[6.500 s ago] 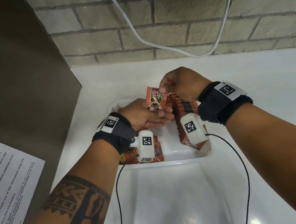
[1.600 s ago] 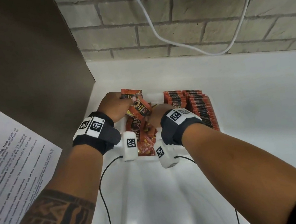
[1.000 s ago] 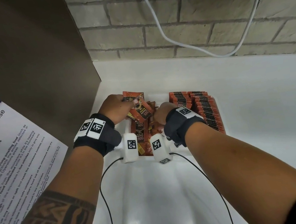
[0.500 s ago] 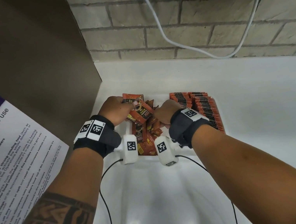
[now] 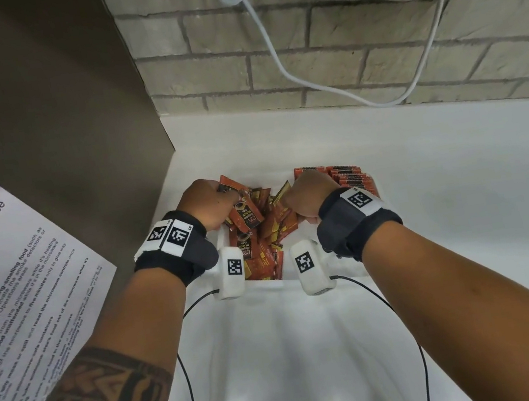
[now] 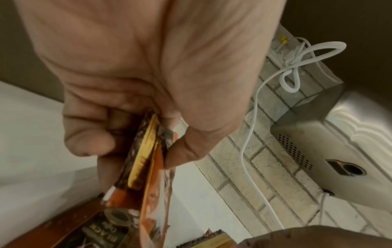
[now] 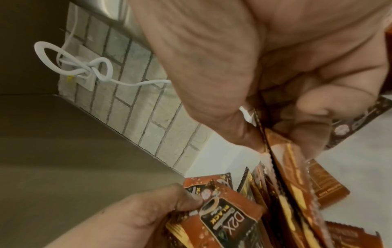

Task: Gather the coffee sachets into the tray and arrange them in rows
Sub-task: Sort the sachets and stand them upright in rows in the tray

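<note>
Both hands are down in the tray, knuckles up, forearms running in from the lower corners of the head view. The left hand (image 5: 205, 206) is curled round a small bunch of sachets (image 5: 244, 211), thumb and fingers pinching them on edge; the left wrist view shows the thumb (image 6: 186, 151) pressed against an orange face of the bunch. The right hand (image 5: 311, 197), just right of centre frame, grasps its own fan of sachets (image 7: 284, 169) between thumb and bent fingers.

Between and below the two hands lies a loose heap of orange-and-black coffee sachets (image 5: 266, 234), tumbled at all angles in the left part of the white tray (image 5: 221, 238). Behind the right hand, at centre right of the head view, a neat row of sachets (image 5: 349, 176) stands on edge in the same tray.

The tray sits on a white counter (image 5: 442, 172). A brick wall (image 5: 355, 57) with a white cable (image 5: 269, 43) fills the upper frame; a printed notice (image 5: 17, 291) is at left.
</note>
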